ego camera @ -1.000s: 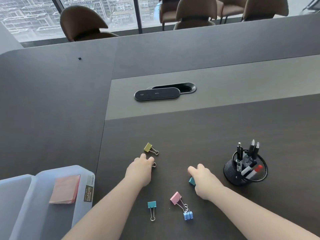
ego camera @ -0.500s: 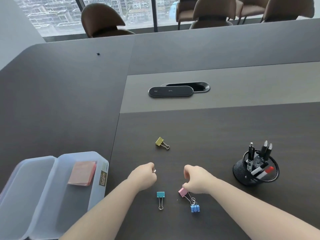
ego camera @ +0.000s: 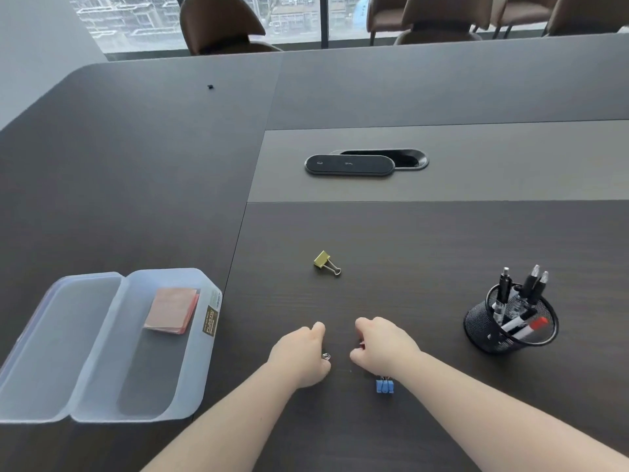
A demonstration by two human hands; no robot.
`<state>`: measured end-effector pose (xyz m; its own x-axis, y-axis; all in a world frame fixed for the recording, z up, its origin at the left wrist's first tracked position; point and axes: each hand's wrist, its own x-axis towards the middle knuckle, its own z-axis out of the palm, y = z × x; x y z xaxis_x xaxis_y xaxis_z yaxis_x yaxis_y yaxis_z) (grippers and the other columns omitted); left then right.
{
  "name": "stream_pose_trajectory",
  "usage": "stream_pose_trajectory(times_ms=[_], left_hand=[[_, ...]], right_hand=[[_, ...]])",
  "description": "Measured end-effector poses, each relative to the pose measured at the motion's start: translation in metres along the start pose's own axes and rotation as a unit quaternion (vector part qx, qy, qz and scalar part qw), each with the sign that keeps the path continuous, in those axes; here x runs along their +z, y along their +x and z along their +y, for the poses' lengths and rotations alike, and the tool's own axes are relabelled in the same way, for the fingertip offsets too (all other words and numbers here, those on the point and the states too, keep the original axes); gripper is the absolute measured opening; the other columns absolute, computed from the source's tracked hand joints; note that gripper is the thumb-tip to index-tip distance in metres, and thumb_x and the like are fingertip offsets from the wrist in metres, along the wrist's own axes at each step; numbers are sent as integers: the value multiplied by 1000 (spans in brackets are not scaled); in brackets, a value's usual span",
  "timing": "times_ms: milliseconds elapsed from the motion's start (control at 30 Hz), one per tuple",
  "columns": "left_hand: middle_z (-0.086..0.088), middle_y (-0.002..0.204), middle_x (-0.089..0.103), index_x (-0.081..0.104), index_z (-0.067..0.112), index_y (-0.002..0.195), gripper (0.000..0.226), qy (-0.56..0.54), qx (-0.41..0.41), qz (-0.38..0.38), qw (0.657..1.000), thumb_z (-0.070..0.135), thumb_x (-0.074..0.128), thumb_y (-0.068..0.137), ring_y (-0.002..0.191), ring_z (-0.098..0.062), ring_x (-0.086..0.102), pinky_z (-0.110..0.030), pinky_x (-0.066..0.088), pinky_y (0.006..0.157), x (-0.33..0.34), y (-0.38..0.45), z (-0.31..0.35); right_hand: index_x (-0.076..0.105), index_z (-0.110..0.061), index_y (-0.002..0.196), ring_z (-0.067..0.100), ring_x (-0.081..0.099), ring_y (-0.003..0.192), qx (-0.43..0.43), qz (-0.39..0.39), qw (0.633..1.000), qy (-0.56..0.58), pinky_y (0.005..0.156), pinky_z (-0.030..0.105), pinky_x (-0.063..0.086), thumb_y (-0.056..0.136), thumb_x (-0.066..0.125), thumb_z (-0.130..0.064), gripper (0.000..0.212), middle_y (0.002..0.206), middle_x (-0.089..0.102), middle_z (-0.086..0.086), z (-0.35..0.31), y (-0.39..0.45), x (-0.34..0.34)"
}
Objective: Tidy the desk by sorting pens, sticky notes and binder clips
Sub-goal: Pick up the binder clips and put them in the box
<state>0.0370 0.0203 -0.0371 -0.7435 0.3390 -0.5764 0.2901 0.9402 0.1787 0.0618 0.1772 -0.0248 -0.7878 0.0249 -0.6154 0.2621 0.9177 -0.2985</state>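
where fists close, desk [ego camera: 442,267] edge-clear

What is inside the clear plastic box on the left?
The clear plastic box holds a stack of pinkish-orange sticky notes in its right half; its left half, the open lid, looks bare. Whatever lies under the stack is covered.

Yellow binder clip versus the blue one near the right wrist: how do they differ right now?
The yellow binder clip lies alone farther out on the desk, clear of both hands; the blue binder clip sits close in, just beside the right hand. The yellow one's wire handles point toward the right and are plainly visible; the blue one's point away from the camera and are partly hidden. Both rest loose on the desk, ungrasped.
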Motion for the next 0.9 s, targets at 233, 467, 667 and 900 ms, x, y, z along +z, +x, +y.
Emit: stream_pose_trajectory(times_ms=[233,467,667,900], left_hand=[[-4,96,43,43,13,90,11,-33,-12,83,996,22,37,94,83,-29,49,-33,39,72,-20,7,0],[-1,98,46,51,17,89,25,-199,-60,142,968,2,32,88,82,-24,48,-33,45,72,-48,33,-3],[-10,119,55,53,10,116,30,-211,-119,153,958,30,44,95,99,-28,54,-31,40,78,-70,74,15],[-13,124,51,42,8,124,46,-186,-137,131,964,41,50,92,112,-32,54,-35,41,78,-76,102,33]], right_hand=[[44,-12,84,25,47,84,19,35,998,42,71,29,39,90,41,-33,22,93,44,5,7,-1,-13],[41,-17,85,25,51,75,12,69,994,83,60,31,37,91,36,-24,10,74,56,-3,27,-19,-25],[51,-20,102,24,47,82,-17,-14,1000,-2,69,31,39,90,39,-30,20,106,63,2,40,-32,-19],[41,-23,85,27,63,94,-39,-87,995,4,64,32,43,68,75,-43,43,85,56,-8,41,-17,-2]])
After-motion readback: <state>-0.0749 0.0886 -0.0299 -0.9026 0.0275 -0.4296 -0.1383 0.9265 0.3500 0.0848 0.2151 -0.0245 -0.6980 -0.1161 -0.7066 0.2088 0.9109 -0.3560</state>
